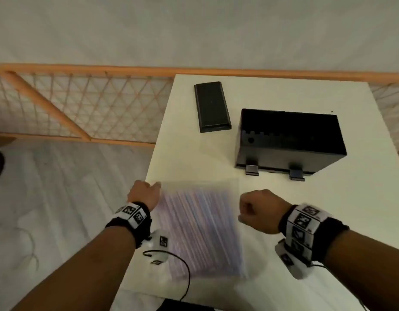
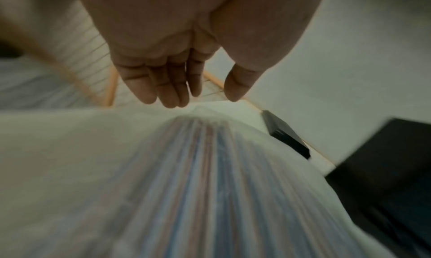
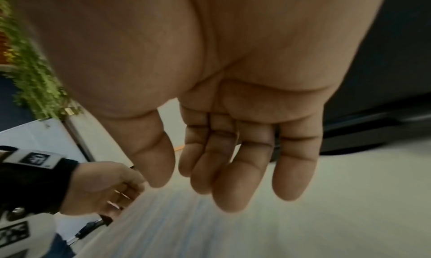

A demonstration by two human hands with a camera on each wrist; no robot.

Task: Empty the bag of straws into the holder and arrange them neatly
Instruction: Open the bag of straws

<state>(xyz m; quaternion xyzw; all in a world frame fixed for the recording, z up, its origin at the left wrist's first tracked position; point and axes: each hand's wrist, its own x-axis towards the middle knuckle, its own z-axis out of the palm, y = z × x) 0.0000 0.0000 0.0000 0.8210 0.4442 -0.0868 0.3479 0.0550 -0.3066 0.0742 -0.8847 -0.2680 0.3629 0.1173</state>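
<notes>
A clear bag of striped straws (image 1: pixel 200 225) lies flat on the white table (image 1: pixel 328 221), blurred in every view. My left hand (image 1: pixel 146 191) hovers at the bag's far left corner; the left wrist view shows its fingers (image 2: pixel 168 88) relaxed and straight just above the bag (image 2: pixel 210 179), holding nothing. My right hand (image 1: pixel 254 209) hangs at the bag's right edge with its fingers (image 3: pixel 233 179) loosely bent and empty over the bag (image 3: pixel 175 225). The black open-topped holder (image 1: pixel 290 140) stands beyond the right hand.
A flat black lid (image 1: pixel 212 106) lies left of the holder at the table's far side. A wooden lattice railing (image 1: pixel 81 104) runs behind and left of the table. The table's left edge is close to my left wrist. A black cable (image 1: pixel 178 265) loops over the bag's near corner.
</notes>
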